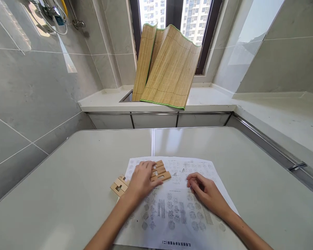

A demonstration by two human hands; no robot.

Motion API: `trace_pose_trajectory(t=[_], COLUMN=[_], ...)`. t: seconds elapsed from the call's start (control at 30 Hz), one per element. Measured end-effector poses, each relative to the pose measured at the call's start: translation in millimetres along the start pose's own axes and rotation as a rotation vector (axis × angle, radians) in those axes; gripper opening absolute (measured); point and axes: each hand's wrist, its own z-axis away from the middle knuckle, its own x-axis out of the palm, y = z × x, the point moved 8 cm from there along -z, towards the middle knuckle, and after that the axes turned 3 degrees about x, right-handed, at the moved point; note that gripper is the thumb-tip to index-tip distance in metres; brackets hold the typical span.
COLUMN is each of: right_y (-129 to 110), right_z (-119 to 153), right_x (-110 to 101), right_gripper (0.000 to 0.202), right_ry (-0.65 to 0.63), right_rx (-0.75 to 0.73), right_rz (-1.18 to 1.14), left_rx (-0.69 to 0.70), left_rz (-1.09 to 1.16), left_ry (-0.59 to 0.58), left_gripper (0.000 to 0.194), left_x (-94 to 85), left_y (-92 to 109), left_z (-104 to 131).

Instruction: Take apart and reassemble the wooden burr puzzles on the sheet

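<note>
My left hand [143, 177] spans a row of slotted wooden puzzle pieces [162, 172], thumb at the near edge and fingertips at the far edge. Part of the row is hidden under the palm. More notched wooden pieces [119, 186], paler, lie by my left wrist at the sheet's left edge. Beneath both hands is a large printed sheet [177, 194] with small diagrams and text that appears upside down. On the sheet's right side rests my right hand [203, 190], its fingers curled in loosely, with nothing visible in them.
The sheet lies on a glossy pale table [67, 180] with a seam down its middle. Behind it a folded bamboo mat [169, 66] leans against the window on a white ledge [214, 99]. A metal rail [266, 139] runs along the right. Shower fittings [53, 14] hang upper left.
</note>
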Motion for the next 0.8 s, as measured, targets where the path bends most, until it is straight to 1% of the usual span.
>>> trace_pose_trajectory(t=[0.1, 0.13, 0.17, 0.23, 0.3, 0.37, 0.43, 0.53, 0.7, 0.8], right_y=[-2.3, -3.7, -5.3, -10.2, -17.2, -22.4, -22.9, -19.5, -17.2, -17.7], right_z=[0.8, 1.2, 1.8, 3.1, 5.0, 7.3, 8.5, 8.3, 8.5, 8.6], right_x=[-0.3, -0.9, -1.4, -0.8, 3.2, 9.5, 14.6, 18.4, 20.6, 19.7], right_gripper=[0.026, 0.026, 0.025, 0.022, 0.021, 0.027, 0.032, 0.030, 0.020, 0.019], right_ry=[0.014, 0.027, 0.040, 0.058, 0.049, 0.017, -0.014, -0.054, -0.140, -0.159], right_rx=[-0.022, -0.034, -0.049, -0.107, -0.210, -0.309, -0.354, -0.349, -0.313, -0.293], right_rz=[0.029, 0.045, 0.068, 0.127, 0.185, 0.231, 0.258, 0.267, 0.291, 0.294], left_rx=[0.094, 0.134, 0.157, 0.141, 0.093, 0.062, 0.054, 0.055, 0.089, 0.109], left_rz=[0.034, 0.057, 0.083, 0.118, 0.120, 0.103, 0.086, 0.070, 0.073, 0.086], left_ry=[-0.016, -0.002, 0.026, 0.096, 0.142, 0.148, 0.135, 0.119, 0.098, 0.095], left_gripper=[0.060, 0.059, 0.054, 0.036, 0.024, 0.021, 0.019, 0.018, 0.024, 0.020], left_x=[22.1, 26.9, 29.8, 31.8, 32.1, 33.0, 34.7, 37.3, 39.6, 39.7], left_y=[28.7, 35.2, 38.0, 33.1, 22.3, 14.1, 11.3, 12.6, 14.7, 12.2], left_z=[6.0, 8.8, 11.6, 16.4, 19.0, 19.0, 16.6, 11.7, 7.9, 9.9])
